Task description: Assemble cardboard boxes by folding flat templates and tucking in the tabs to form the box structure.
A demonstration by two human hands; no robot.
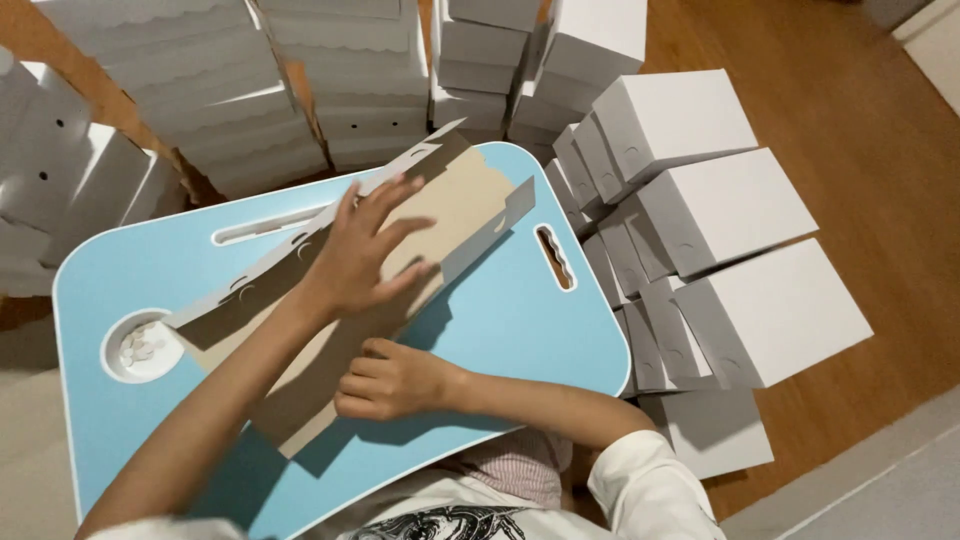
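Head view: left hand (365, 250) lies open, fingers spread, pressing a flat brown-and-white cardboard box blank (330, 300) onto the light blue plastic lap table (500, 320); right hand (390, 380), loosely curled, pins its near edge. Creasing goes best with firm, even pressure along the fold.

left hand (365, 250), right hand (392, 380), flat cardboard blank (450, 205)

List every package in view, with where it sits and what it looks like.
Unfolded brown-and-white cardboard box blank: flat on the light blue lap table, under the left hand and right hand.
Assembled white cardboard boxes: stacked on the wooden floor, right of the table.
Flat white box blanks: piled beyond the table.
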